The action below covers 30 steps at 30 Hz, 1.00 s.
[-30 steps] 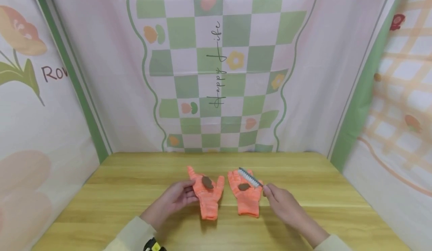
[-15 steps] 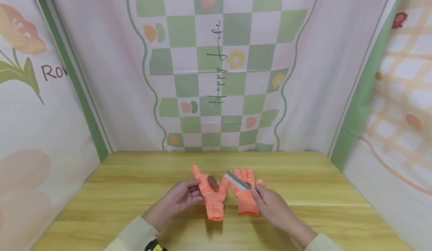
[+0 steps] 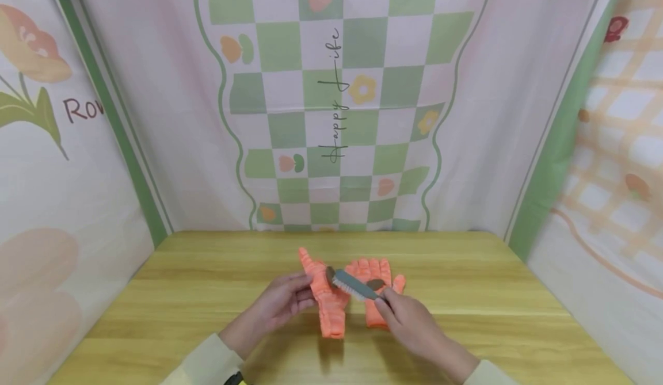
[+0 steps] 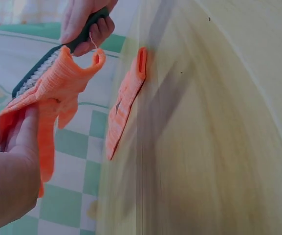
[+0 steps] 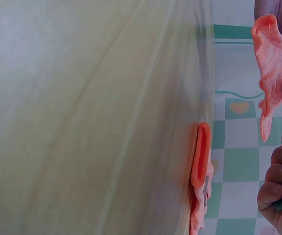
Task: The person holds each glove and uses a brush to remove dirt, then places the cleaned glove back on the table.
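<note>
In the lower middle of the head view, the lifted glove [image 3: 332,313] is matt knitted cloth, finely ribbed, with a loose thread at its cuff in the left wrist view; the flat glove [image 3: 369,271] to its right is the same textured knit, and the brown patch [image 3: 375,284] on it looks dull; the brush [image 3: 357,286] seems smooth, hard plastic, its pale bristles [image 4: 38,73] coarse and tufted; the bench [image 3: 207,261] across the bottom shows wood grain, smooth with a low sheen; the backdrop [image 3: 321,88] above is printed cloth, matt, lightly creased; the left sleeve [image 3: 209,359], lower left, is soft matt cloth.
</note>
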Available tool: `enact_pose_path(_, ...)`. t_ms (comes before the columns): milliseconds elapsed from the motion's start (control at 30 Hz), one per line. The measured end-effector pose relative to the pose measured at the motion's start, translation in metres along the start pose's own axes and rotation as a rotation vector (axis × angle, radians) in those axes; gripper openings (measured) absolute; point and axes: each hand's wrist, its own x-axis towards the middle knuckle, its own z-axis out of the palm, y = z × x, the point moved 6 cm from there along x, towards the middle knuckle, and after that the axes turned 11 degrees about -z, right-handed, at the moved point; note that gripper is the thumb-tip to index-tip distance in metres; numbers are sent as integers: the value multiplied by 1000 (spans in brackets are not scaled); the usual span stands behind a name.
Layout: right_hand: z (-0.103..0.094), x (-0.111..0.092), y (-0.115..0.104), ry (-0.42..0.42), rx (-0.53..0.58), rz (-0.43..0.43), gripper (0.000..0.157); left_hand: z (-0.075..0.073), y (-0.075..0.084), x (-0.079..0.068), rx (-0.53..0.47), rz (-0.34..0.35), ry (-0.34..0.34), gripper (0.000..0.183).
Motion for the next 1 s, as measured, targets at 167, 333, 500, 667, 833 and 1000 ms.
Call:
enact_pose_path(167, 1, -1, -2, 18, -29, -35, 25, 3, -1, 0, 31, 16, 13, 37)
enact_pose_path(333, 3, -2, -4, 28, -61, -75, 24, 5, -3, 0, 41, 34, 29, 37)
enact_pose_path(500, 6, -3, -6, 5, -63, -72, 25, 6, -5, 1, 53, 45, 35, 38)
enact_pose_path(667, 7, -3, -9, -10, -91, -97, 27, 4, -8, 2, 49, 41, 58, 39)
enact_pose_path(833, 8, -3, -10, 2, -139, -125, 28, 2, -11, 2, 36, 50, 76, 38)
enact_pose_path(1000, 6, -4, -8, 23, -150, -132, 28, -1, -10, 2, 18, 63, 88, 38)
